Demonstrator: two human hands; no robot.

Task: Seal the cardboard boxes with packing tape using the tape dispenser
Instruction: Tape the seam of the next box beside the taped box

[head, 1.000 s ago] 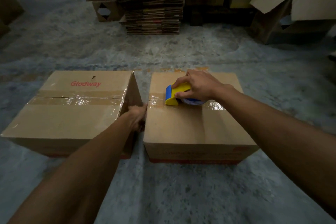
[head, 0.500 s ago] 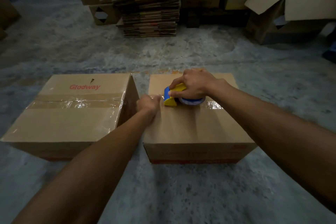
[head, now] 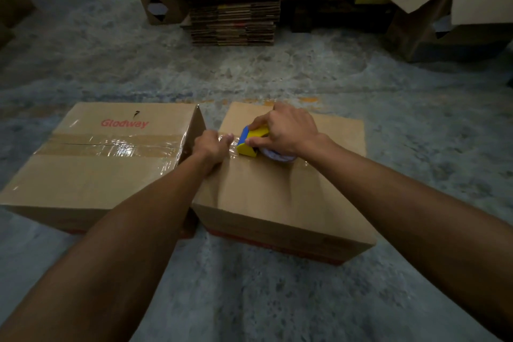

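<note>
Your right hand grips the tape dispenser on the unsealed box (beside the taped Glodway box), while your left hand, fingers curled, pins the tape end; if it slips, the strip may wrinkle.

One word can be read: "Glodway", printed in red letters on the top of the taped cardboard box, left of both grips, beyond the strip of clear tape that runs across its lid. The box under the grips has a red band along its lower front edge, but any print there is too dark to read.
</note>
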